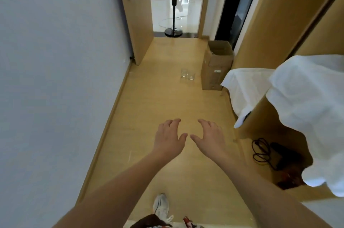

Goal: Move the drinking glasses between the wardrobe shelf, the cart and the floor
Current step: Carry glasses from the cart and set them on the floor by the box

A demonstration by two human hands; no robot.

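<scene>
Two clear drinking glasses point(187, 74) stand side by side on the wooden floor point(163, 101), some way ahead, just left of a cardboard box. My left hand point(170, 136) and my right hand point(208, 137) are stretched out in front of me at mid-frame, fingers spread and loosely bent, holding nothing. Both hands hover well short of the glasses. The thumbs nearly meet between the hands. No cart or wardrobe shelf can be made out for certain.
An open cardboard box point(216, 65) stands by the wooden panel on the right. White cloth point(297, 101) drapes over furniture at right, with a black cable point(260, 150) below. A fan stand point(174, 22) fills the doorway ahead. A white wall runs along the left.
</scene>
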